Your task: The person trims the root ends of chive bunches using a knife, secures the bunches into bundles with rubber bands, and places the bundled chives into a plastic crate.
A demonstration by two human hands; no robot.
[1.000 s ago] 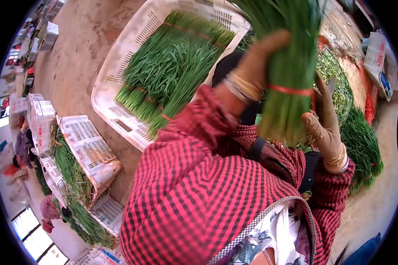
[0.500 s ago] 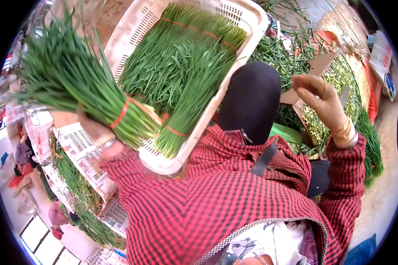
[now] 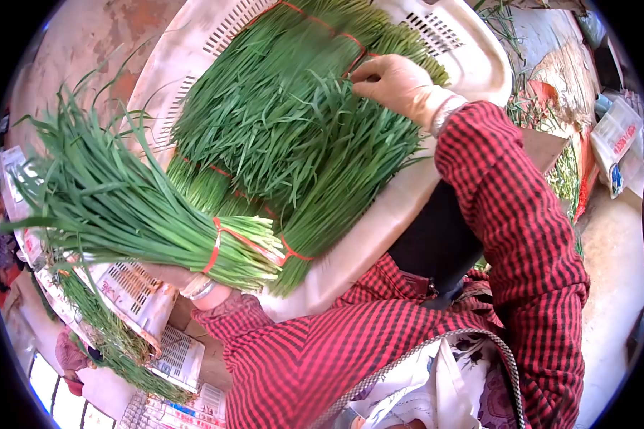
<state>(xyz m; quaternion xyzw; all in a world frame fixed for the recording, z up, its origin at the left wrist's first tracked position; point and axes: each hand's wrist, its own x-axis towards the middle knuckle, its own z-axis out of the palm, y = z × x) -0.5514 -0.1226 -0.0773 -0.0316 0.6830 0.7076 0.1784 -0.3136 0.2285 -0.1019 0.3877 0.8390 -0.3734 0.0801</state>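
A bundle of garlic chives [image 3: 150, 207], tied with a red band near its pale cut ends, lies across my left hand [image 3: 173, 274]. That hand is closed round it from below and mostly hidden by the stalks. My right hand [image 3: 397, 82], in a pale glove, reaches over the white plastic crate [image 3: 472, 61]. Its fingers are bent together at the chive leaves near a red band; whether they grip anything is hidden. Banded chive bundles [image 3: 265, 129] fill the crate, and one bundle [image 3: 350, 193] lies along its near side.
At lower left, more crates [image 3: 132, 289] lined with printed sheets stand beside loose chives [image 3: 100, 314]. A cardboard piece [image 3: 544, 149] and plastic bags [image 3: 619, 139] are on the right. My bent knee [image 3: 436, 236] is against the crate. Another person [image 3: 71, 354] appears far off at lower left.
My right hand has moved left from beside the trimmings pile to over the crate. The held bundle has swung lower and flatter, staying in my left hand. The view has shifted closer to the crate.
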